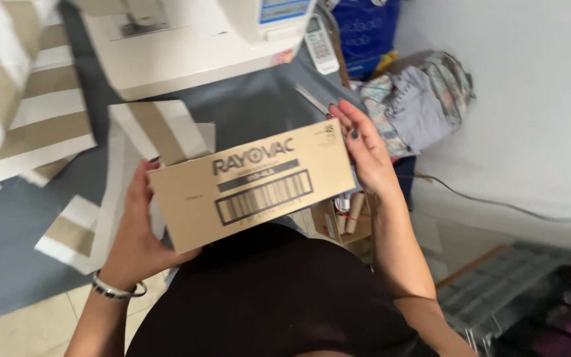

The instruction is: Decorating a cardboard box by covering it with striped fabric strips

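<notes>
A grey cloth-covered work table [8, 238] is seen at the left, with a white sewing machine [186, 46] set on it near the top edge. Beige-and-white striped fabric pieces [28, 99] are spread across the table. A plain white wall [530, 99] is seen at the right, and a thin dark cable [497, 203] is run along its foot. A heap of grey and patterned clothes [418, 99] is piled against it. Pale floor tiles [28, 330] are seen at the lower left.
</notes>
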